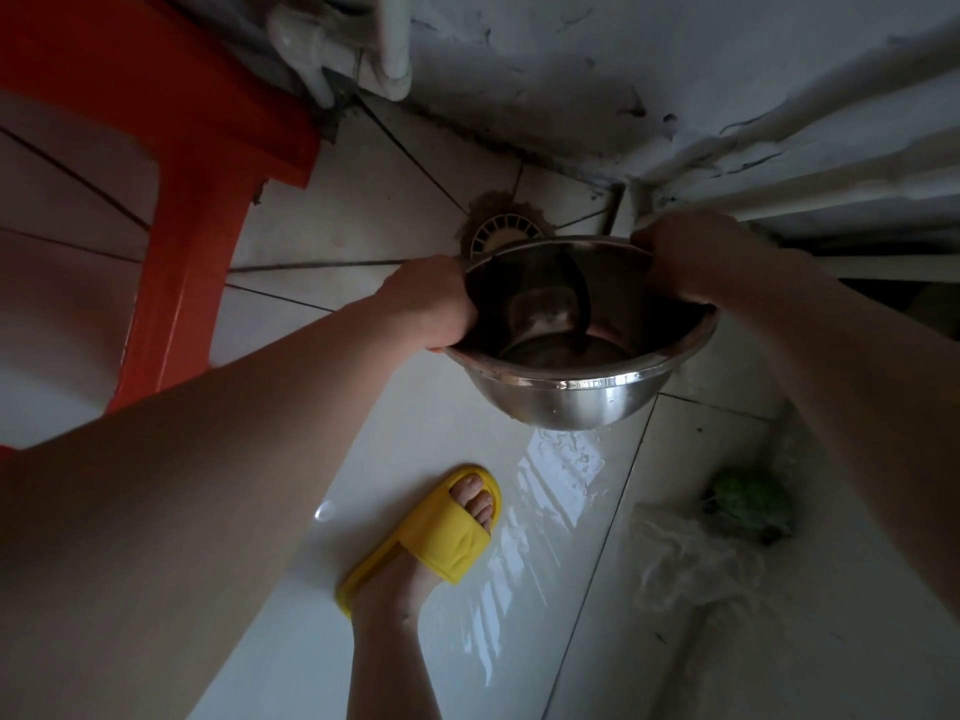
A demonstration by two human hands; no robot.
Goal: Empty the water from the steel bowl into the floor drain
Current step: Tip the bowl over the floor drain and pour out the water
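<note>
I hold a shiny steel bowl (576, 402) off the tiled floor, both hands on its rim. My left hand (434, 304) grips the left edge and my right hand (685, 257) grips the far right edge. The bowl's inside is dark and reflective; how much water it holds I cannot tell. The round floor drain (501, 233), a pale slotted cover ringed by rough grout, lies just beyond the bowl's far rim, partly hidden by it. The bowl tips slightly away from me.
A red plastic stool (208, 163) stands at the left. White pipes (389, 49) run down the corner of the stained wall. My foot in a yellow slipper (441, 532) is on wet glossy tiles. A plastic bag with something green (748, 501) lies at the right.
</note>
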